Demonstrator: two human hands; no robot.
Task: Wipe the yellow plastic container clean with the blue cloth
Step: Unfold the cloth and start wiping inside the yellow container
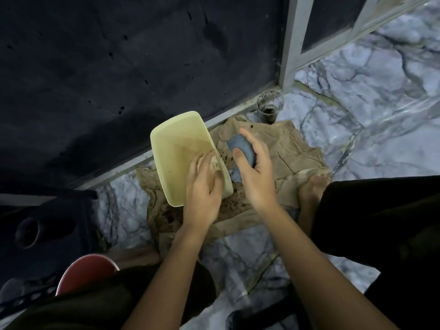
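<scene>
Left hand (202, 184) gripped the near right wall of the yellow plastic container (181, 151), fingers curled inside, holding it tilted above the floor. Right hand (254, 172) clutched the bunched blue cloth (240, 151), just beside the container's outer wall. Beneath lay stained brown paper (285, 158) on marble floor (357, 103), with a dirty glass (270, 107) beyond.

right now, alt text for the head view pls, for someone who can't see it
Seen from above, a person's left hand grips the rim of a tilted yellow container while the right hand holds a balled blue cloth beside it. Below lies a stained brown cloth on a marble floor.
</scene>
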